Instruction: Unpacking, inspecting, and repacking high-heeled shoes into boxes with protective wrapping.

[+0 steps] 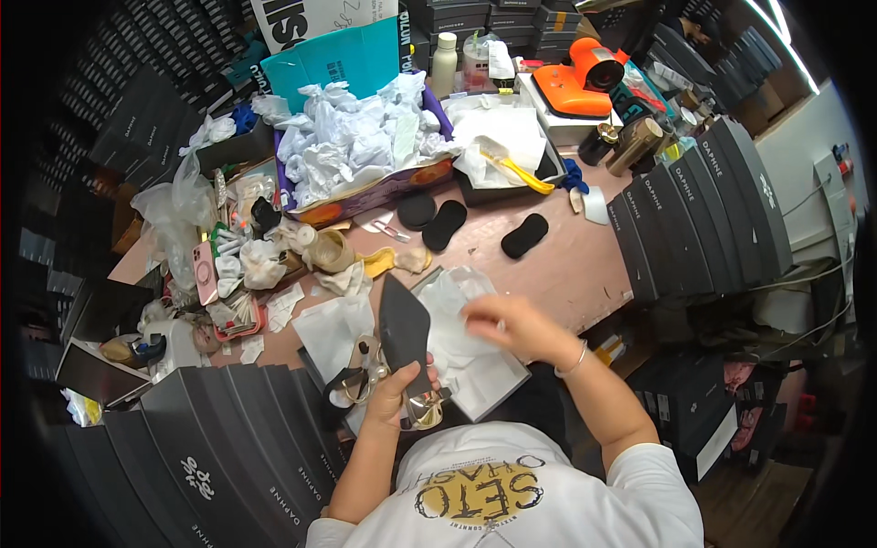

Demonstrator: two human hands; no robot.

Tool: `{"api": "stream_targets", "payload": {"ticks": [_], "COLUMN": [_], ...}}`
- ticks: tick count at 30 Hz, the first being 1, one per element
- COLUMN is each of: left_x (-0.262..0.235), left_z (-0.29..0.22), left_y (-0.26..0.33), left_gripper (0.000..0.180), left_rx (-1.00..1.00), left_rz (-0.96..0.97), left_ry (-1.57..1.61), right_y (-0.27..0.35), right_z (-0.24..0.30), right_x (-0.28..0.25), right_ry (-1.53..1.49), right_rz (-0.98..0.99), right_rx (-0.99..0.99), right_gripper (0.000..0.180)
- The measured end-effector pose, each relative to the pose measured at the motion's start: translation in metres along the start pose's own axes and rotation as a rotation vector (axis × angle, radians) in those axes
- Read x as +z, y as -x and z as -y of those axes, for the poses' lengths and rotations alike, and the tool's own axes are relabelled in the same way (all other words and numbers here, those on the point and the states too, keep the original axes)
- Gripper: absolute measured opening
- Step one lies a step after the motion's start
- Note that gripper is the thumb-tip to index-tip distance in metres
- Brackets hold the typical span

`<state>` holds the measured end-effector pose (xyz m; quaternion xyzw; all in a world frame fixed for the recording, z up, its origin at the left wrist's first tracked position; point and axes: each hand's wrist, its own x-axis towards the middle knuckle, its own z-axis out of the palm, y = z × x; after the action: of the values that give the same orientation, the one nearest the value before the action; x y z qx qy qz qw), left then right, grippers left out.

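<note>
My left hand (396, 395) is closed round a shoe (403, 321) with a pointed toe, its dark sole turned up and toe pointing away from me. Shiny gold-coloured parts show below my fingers, by the shoe's heel end. Just left of this hand is a second piece with dark straps and metallic trim (367, 370), partly covered; I cannot tell whether the hand holds it too. My right hand (516, 331) hovers over white tissue paper (457, 352) in an open shoebox (498, 395). Its fingers are loosely bent and a little blurred, with nothing visible in them.
Crumpled white paper fills a purple-edged box (365, 196) at the back. Black oval pads (524, 236) lie mid-table. A yellow-handled brush (525, 173) rests on a paper-lined tray, near an orange machine (582, 80). Dark shoebox stacks (699, 215) flank both sides; clutter (260, 265) covers the left.
</note>
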<state>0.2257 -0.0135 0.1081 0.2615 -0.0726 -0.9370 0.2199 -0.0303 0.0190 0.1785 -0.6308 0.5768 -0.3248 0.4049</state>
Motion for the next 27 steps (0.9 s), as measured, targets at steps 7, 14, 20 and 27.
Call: {"api": "stream_targets", "payload": {"ticks": [7,14,20,27], "left_x": [0.021,0.033,0.041,0.048], "left_z": [-0.020,-0.036,-0.030,-0.036], "left_y": [-0.054,-0.082,-0.075,-0.035], "left_gripper": [0.034,0.060,0.038,0.042], "left_rx": [0.237,0.455,0.693,0.701], "left_rz": [-0.280,-0.421,-0.644,-0.387], "left_ry": [-0.015,0.115,-0.047,0.145], "right_y": [-0.040,-0.066,-0.055,0.003], "right_z": [-0.227,-0.202,-0.006,0.006], "right_x": [-0.085,-0.060,0.004,0.089], "right_ry": [0.979,0.213,0.018,0.355], "right_rz": [-0.071,-0.209,-0.192,-0.184], "right_rx": [0.258,0.188,-0.198,-0.358], "right_gripper": [0.068,0.061,0.039,0.038]}}
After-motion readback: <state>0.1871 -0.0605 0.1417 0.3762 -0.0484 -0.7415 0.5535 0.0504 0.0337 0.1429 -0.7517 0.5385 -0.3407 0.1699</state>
